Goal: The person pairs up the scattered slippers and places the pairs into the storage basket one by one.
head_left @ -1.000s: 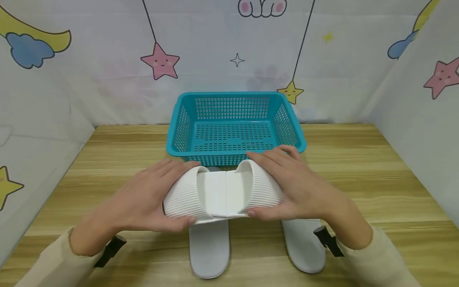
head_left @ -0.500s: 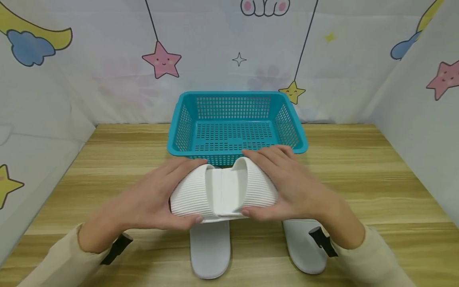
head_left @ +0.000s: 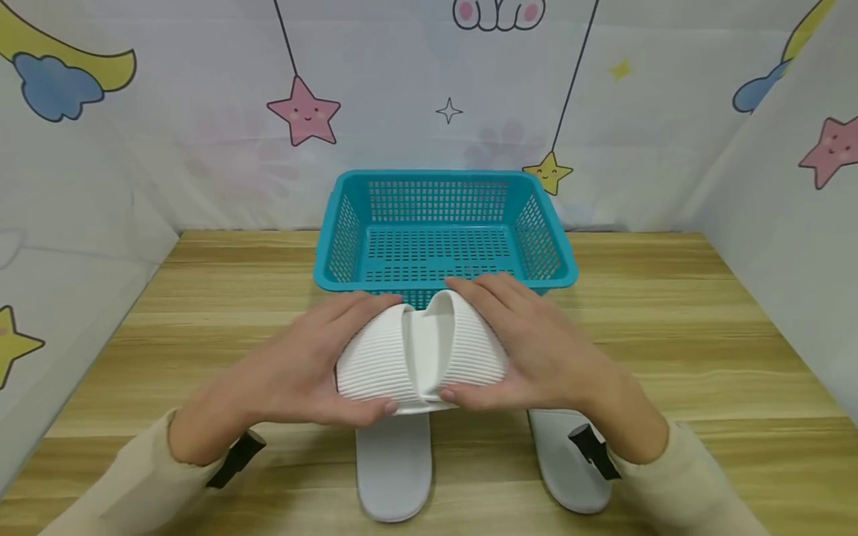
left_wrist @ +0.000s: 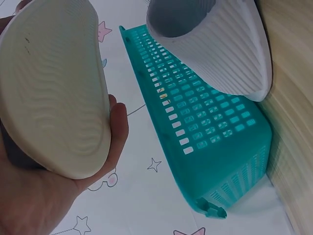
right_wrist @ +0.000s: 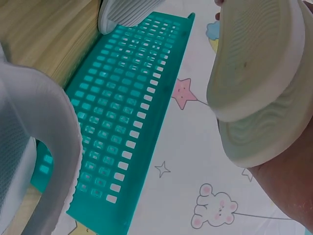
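My left hand (head_left: 311, 365) grips a white slipper (head_left: 372, 361) with a ribbed strap, thumb along its near edge and fingers over the top. A matching white slipper (head_left: 477, 350) is held in my right hand (head_left: 536, 353). The two are pressed against each other above the table, their strap openings facing inward. In the right wrist view, one pale sole (right_wrist: 259, 63) overlaps the other. Below, a grey slipper (head_left: 394, 469) lies on the table, its front hidden by the white pair. Another grey slipper (head_left: 573, 461) lies to the right, partly under my right wrist.
A teal perforated basket (head_left: 445, 285) stands at the back of the wooden table (head_left: 670, 335), just beyond my hands, with nothing inside it. White printed fabric (head_left: 395, 67) hangs behind and at both sides.
My hands have come closer together, mostly the left moving right, so the gap between the white slippers' straps has narrowed. The grey slippers and the basket have stayed in place.
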{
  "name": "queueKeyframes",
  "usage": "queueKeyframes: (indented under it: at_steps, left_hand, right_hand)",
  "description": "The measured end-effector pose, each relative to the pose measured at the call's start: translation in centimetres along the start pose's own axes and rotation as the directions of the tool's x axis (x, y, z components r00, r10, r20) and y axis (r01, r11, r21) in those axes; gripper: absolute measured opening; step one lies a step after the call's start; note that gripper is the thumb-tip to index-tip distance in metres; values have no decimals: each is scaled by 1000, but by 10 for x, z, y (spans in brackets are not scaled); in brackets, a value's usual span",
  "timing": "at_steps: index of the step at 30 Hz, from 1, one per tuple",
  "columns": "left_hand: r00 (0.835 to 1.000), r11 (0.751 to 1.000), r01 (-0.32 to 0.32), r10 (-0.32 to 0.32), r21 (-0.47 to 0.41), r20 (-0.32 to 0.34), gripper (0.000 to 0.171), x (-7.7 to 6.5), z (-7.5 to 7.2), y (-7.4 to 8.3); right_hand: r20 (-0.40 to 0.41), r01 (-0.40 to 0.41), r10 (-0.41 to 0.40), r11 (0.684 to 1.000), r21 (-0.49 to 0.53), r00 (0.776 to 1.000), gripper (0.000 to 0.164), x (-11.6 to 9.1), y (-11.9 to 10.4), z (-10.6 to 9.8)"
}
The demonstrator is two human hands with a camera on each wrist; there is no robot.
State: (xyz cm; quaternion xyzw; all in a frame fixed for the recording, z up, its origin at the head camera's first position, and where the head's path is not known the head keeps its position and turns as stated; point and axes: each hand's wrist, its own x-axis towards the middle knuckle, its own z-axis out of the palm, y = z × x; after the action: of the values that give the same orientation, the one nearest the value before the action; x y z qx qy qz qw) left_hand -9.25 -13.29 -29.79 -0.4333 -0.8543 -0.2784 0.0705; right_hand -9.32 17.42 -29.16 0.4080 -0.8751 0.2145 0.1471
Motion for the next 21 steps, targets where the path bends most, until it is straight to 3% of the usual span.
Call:
queueKeyframes:
  at_steps: [4,11,21]
  left_hand:
    - [1000,1000,1,-1,-9,-4,99,3,1,0]
    - [1000,991,-13,14,131,-8,93,7,1,-1]
    - [999,993,25,-30,117,41,95,8,3,-4]
  right_hand:
    - [-4,-4,5,1000,11,1000,101,3,-1,1]
    - [-9,-3,3,1000,22,1000,98,5,-1,3]
    - [-16,3,-3,1000,28,1000,95,6,2,6]
